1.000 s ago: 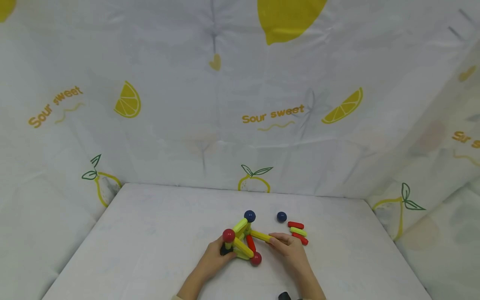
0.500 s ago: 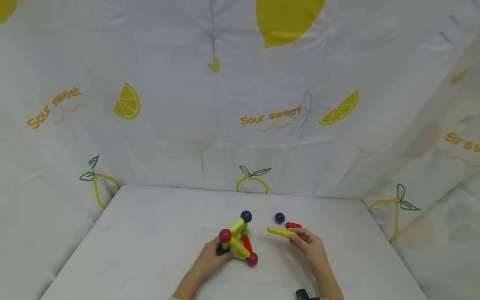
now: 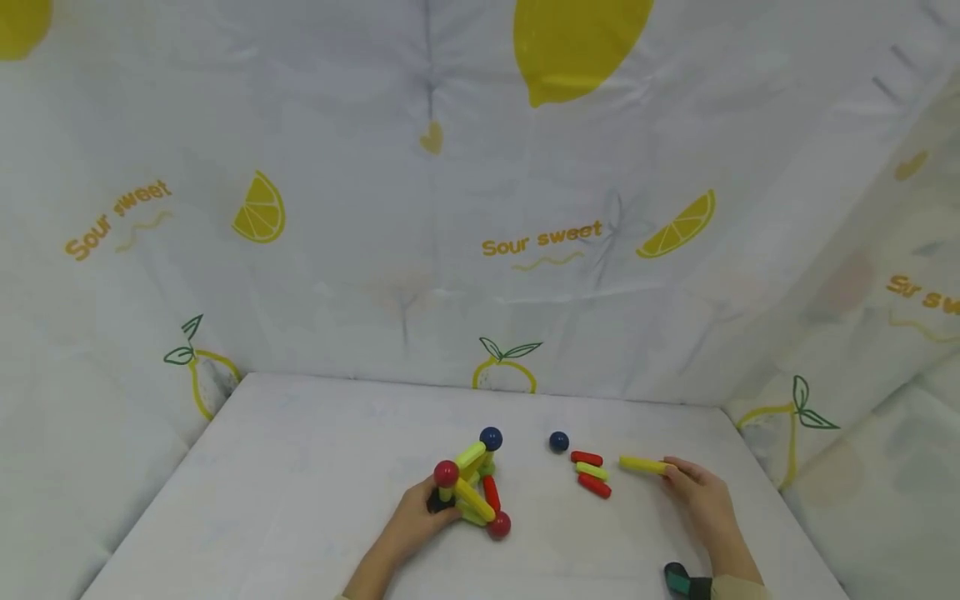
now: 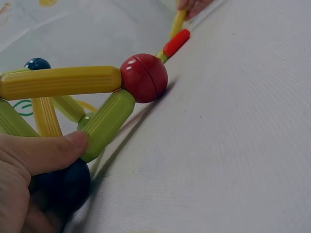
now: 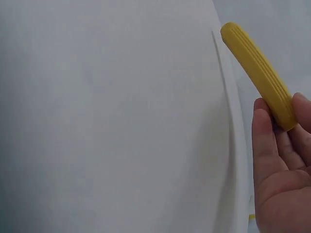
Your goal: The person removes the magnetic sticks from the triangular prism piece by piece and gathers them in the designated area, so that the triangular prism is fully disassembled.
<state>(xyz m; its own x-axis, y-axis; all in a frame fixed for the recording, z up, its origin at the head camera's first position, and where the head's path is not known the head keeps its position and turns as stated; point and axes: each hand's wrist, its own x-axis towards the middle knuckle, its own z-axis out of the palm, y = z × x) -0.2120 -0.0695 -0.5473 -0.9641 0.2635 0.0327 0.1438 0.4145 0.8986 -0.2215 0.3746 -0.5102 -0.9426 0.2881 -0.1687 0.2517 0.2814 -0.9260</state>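
On the table stands a rod-and-ball magnetic toy frame with red and dark blue balls, yellow and green rods and one red rod (image 3: 491, 493). My left hand (image 3: 415, 518) grips its near left corner. In the left wrist view the thumb lies on a green rod (image 4: 109, 124), above a dark blue ball (image 4: 68, 187) that the hand partly hides. A red ball (image 4: 144, 77) joins that rod to a yellow one. Well to the right, my right hand (image 3: 705, 504) pinches one end of a ribbed yellow rod (image 5: 257, 73) between thumb and fingers; its other end points left.
Between the hands lie two short red rods (image 3: 594, 486) with a short green rod (image 3: 592, 471) between them. Behind these sits a loose dark blue ball (image 3: 558, 442). A lemon-print cloth (image 3: 360, 275) hangs at the table's back edge.
My right hand has drawn the yellow rod away from the toy frame and carried it right, past the loose rods. The left hand keeps its grip, nearly still.
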